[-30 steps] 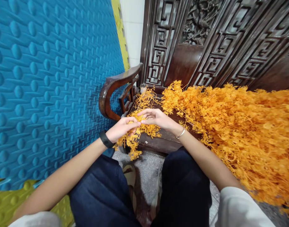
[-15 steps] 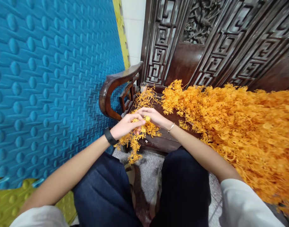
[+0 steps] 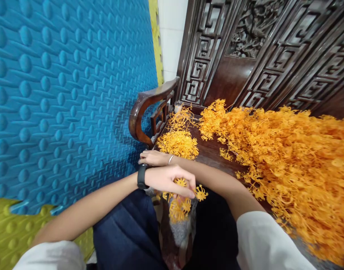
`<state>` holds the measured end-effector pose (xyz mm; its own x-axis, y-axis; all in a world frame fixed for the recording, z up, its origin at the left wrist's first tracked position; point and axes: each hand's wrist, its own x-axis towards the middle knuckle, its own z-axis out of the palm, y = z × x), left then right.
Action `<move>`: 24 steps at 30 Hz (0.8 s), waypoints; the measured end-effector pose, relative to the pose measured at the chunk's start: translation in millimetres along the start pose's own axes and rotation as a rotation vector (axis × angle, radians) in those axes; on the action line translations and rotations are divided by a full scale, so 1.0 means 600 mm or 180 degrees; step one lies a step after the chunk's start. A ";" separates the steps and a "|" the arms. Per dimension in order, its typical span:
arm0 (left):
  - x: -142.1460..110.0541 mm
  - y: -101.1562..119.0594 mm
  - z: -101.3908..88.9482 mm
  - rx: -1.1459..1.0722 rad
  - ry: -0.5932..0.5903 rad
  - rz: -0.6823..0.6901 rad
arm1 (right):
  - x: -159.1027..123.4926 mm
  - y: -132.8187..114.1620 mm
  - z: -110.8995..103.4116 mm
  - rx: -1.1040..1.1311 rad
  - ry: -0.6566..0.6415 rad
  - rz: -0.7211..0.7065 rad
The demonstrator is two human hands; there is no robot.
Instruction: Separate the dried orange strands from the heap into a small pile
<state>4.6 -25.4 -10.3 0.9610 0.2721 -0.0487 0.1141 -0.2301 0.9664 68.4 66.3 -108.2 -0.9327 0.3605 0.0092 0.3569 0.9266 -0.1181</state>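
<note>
My left hand point(image 3: 170, 180), with a black watch at the wrist, is closed around a small bunch of orange-yellow plastic flower pieces point(image 3: 180, 210). Some of the spiky heads poke out past its fingers, above the gap between my knees. My right hand point(image 3: 153, 158), a thin bracelet at its wrist, reaches across to the left beyond my left wrist, so the forearms cross. Its fingers are bent together near the foot of the armrest; what they hold, if anything, is hidden. Just beyond it, a small heap of similar pieces point(image 3: 179, 144) lies on the dark wooden bench point(image 3: 211, 150).
A large orange pile point(image 3: 301, 161) covers the bench to the right. Thin orange strands point(image 3: 181, 118) lie at its back left corner beside a small whitish container point(image 3: 178, 107). A curved wooden armrest point(image 3: 138, 112), carved backrest point(image 3: 230, 78) and blue foam mat point(image 3: 62, 93) surround the seat.
My hands were together over the bench among the pieces. My left hand has moved nearer my lap with a bunch; my right hand has crossed to the left. The view has shifted slightly.
</note>
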 end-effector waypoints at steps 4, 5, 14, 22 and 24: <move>0.002 0.001 0.007 -0.0121 0.0050 -0.0080 | -0.022 0.003 -0.018 -0.0359 0.0049 -0.0006; 0.003 0.000 0.007 -0.0201 0.0097 -0.0150 | -0.034 0.007 -0.026 -0.0350 0.0197 0.0209; 0.007 -0.019 -0.013 -0.0585 0.0277 -0.0790 | -0.153 0.118 -0.089 0.0802 0.1951 0.2410; -0.026 -0.019 -0.066 -0.0281 0.0594 -0.1044 | -0.147 0.148 -0.067 0.0695 0.1443 0.2361; -0.031 -0.024 -0.079 0.0027 0.0929 -0.1114 | -0.144 0.144 -0.071 0.0448 0.1199 0.2382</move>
<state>-26.9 16.9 -11.6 0.7533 0.5865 -0.2976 0.4226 -0.0849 0.9023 182.0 119.6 -76.8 -0.3651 0.9077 0.2066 0.8401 0.4169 -0.3470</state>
